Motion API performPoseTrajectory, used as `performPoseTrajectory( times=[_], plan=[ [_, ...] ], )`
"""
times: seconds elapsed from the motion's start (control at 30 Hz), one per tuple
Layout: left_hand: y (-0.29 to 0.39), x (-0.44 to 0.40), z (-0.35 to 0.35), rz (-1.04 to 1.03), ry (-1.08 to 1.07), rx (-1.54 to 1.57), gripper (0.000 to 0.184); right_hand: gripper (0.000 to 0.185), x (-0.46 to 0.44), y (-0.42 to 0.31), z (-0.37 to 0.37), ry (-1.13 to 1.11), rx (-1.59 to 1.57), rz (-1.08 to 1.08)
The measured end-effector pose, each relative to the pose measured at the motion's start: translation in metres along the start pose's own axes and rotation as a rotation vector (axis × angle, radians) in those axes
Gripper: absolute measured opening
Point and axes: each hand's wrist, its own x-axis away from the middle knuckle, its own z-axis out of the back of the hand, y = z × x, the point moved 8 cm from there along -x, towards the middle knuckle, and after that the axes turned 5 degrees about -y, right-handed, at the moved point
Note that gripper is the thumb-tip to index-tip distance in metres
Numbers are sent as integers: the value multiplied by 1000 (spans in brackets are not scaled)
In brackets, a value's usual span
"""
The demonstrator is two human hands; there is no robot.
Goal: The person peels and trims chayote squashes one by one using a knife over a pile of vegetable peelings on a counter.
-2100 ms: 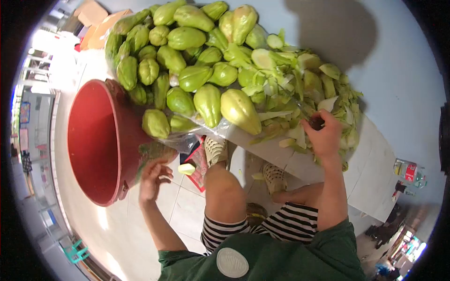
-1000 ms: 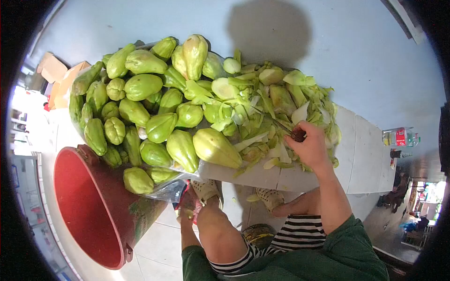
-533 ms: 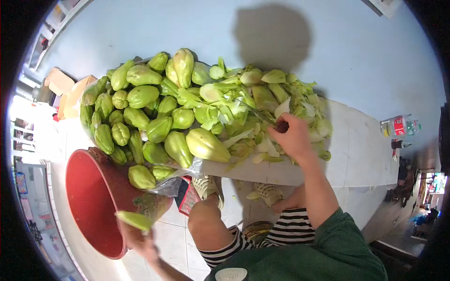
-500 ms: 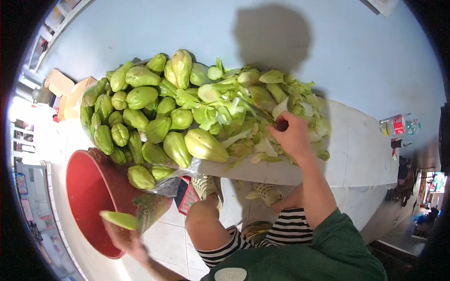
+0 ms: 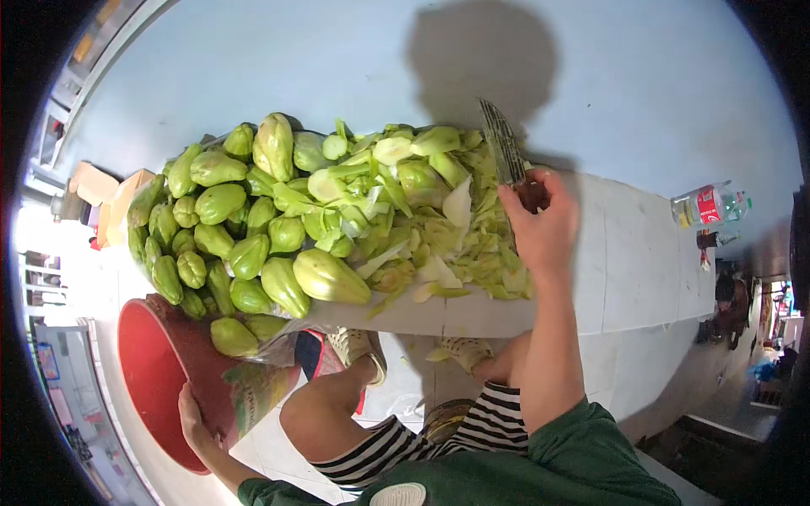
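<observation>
My right hand [image 5: 544, 215] is closed on the dark handle of a knife [image 5: 501, 139], its broad blade raised and pointing up over the right end of the peelings. Those green peelings [image 5: 422, 236] lie heaped beside a pile of whole green chayotes [image 5: 221, 202] on a tiled ledge [image 5: 641, 261]. At the lower left, my left hand [image 5: 194, 417] rests against the rim of a big red bucket [image 5: 152, 371]. Its fingers are stretched along the rim, and I see no piece in them.
A plastic bottle with a red label [image 5: 710, 205] and a small dark bottle [image 5: 717, 239] are at the ledge's right end. An open cardboard box [image 5: 118, 198] is at the left. My knees and sandals are below the ledge.
The knife has risen from the peelings in my right hand, its blade now upright. My left hand has let go of the pale green piece and moved onto the bucket's rim. The view has shifted.
</observation>
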Motion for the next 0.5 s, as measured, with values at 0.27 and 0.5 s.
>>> performPoseTrajectory(
  times=[0.27, 0.5],
  plan=[
    [175, 70, -255, -875, -23, -522, 39, 30, -2, -2, 10, -30, -33, -9],
    [221, 141, -552, -1436, -514, -793, 48, 39, 6, -24, 12, -57, 13, 72]
  ],
)
